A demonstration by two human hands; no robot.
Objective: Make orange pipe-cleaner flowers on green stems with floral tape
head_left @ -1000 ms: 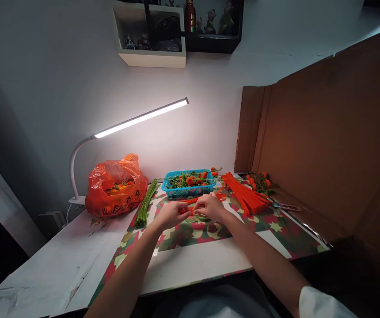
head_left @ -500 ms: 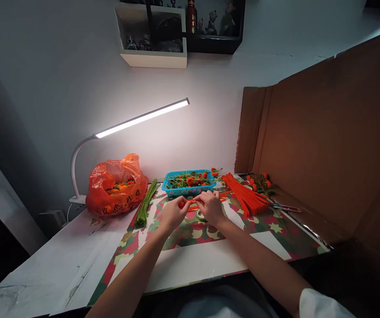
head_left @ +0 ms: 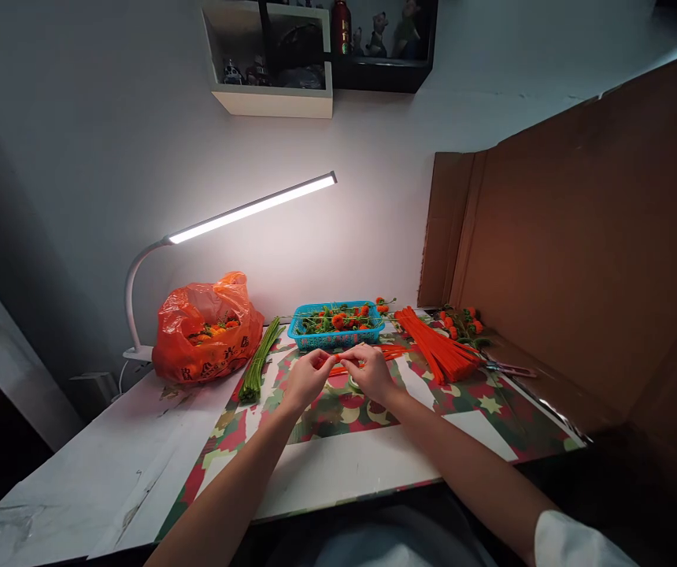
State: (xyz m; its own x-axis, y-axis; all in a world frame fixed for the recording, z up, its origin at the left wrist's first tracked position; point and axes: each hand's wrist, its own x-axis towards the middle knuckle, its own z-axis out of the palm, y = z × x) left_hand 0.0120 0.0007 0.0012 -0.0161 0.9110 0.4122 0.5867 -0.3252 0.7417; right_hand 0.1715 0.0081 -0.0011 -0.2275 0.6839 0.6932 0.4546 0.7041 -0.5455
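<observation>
My left hand (head_left: 308,378) and my right hand (head_left: 371,372) meet over the mat, fingertips pinched together on a small piece of orange pipe cleaner (head_left: 337,359). Most of that piece is hidden by the fingers. Several loose orange pipe cleaners (head_left: 394,351) lie on the mat just behind and under my hands. A roll of green tape (head_left: 353,383) shows partly beneath my right hand. Beyond the hands stands a blue basket (head_left: 327,340) holding orange pompom flowers on green stems.
A thick bundle of orange pipe cleaners (head_left: 436,350) lies at right, near scissors (head_left: 512,368) and more orange flowers (head_left: 462,323). Green pipe cleaners (head_left: 260,366) lie left, beside an orange plastic bag (head_left: 209,339). A lit lamp (head_left: 256,209) arches above; cardboard (head_left: 580,236) walls the right side.
My fingertips have drawn closer together, and the right hand's fingers have shifted slightly left along the orange piece. The things on the table stay in place.
</observation>
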